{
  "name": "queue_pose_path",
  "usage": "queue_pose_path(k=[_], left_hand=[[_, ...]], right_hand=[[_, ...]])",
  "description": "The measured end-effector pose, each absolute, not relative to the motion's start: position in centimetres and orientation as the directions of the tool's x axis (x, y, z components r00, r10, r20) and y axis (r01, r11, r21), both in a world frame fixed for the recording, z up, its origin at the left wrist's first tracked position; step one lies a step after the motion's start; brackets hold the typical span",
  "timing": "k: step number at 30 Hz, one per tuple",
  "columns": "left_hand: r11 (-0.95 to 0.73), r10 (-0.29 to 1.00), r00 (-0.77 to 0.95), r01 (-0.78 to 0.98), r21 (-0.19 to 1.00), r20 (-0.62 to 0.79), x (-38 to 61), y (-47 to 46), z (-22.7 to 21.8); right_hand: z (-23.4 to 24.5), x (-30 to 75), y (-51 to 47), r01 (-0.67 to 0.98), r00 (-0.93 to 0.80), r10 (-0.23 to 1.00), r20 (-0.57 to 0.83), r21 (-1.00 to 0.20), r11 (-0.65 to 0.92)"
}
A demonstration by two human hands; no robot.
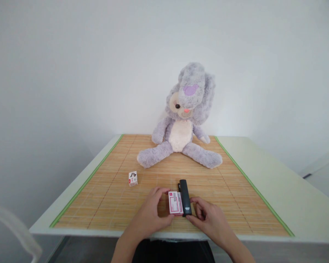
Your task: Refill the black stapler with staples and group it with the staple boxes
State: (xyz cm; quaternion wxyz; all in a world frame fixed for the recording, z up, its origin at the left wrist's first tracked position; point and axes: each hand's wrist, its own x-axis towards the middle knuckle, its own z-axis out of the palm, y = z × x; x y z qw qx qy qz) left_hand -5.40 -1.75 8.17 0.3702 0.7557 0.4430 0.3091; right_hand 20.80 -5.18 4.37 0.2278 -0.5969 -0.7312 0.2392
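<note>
Near the front of the bamboo mat, my left hand (152,210) spans a pair of small white-and-red boxes (173,203), thumb at the near edge and fingertips at the far edge. The boxes lie side by side, and their printing is too small to read. Directly to their right is a black stapler (185,197), lying lengthwise away from me and seemingly against the boxes. My right hand (208,217) pinches its near end, the thumb at the front and the curled index finger along the right side.
A small white box with a dark picture (133,178) stands alone to the left. Behind, a grey plush rabbit (180,135) sits against the white wall with its legs spread. The bamboo mat (106,197) with green edging covers much of the white table (285,186).
</note>
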Motion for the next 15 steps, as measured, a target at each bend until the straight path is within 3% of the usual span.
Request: queue_pose_path(k=[15], left_hand=[[-0.305,0.89,0.441,0.394,0.867,0.113,-4.4,-1.1,6.4]], right_hand=[[4.1,20.8,-5.3,0.756,-0.185,0.982,0.046,-0.632,0.172]])
